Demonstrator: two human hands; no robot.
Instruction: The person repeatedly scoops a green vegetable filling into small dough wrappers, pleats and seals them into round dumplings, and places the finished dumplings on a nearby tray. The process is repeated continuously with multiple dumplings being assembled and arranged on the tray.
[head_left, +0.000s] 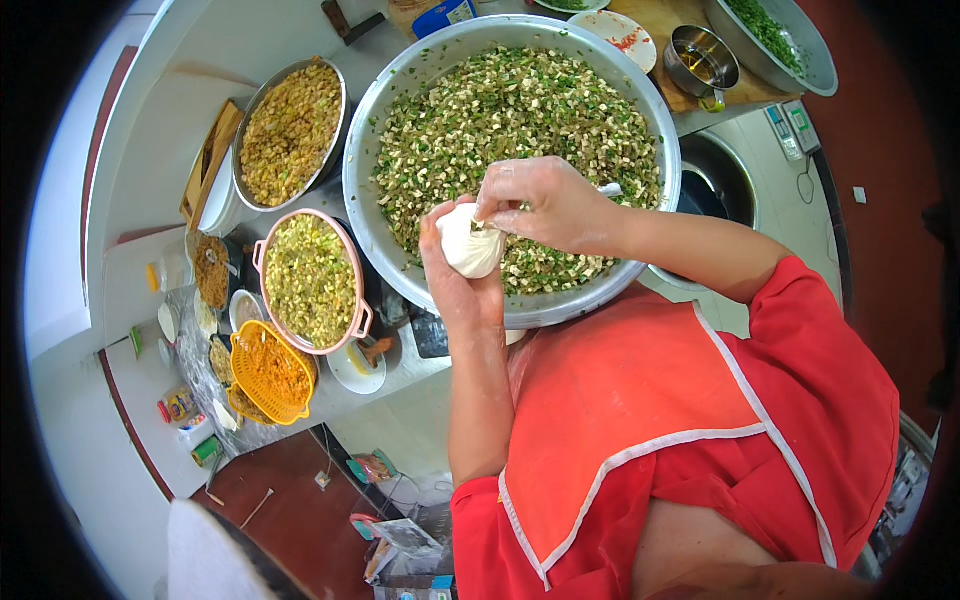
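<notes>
My left hand (459, 281) cups a white dough bun (471, 241) from below and the side. The bun's top is partly gathered, with a bit of green filling showing at the gap. My right hand (551, 202) pinches the dough rim at that gap with thumb and fingers. Both hands are above the near part of a large metal basin (361, 172), which holds a chopped filling (517, 105) of white cubes and greens. A white handle end (610, 190) shows just behind my right wrist; the rest of it is hidden.
Left of the basin stand a metal bowl (345, 124) of yellowish filling, a pink colander (358, 262) of diced filling and a yellow basket (306, 409) of orange shreds. Beyond it are a plate (641, 56), a steel pot (679, 64) and a metal bowl (825, 75) of greens. An empty-looking basin (739, 169) is at right.
</notes>
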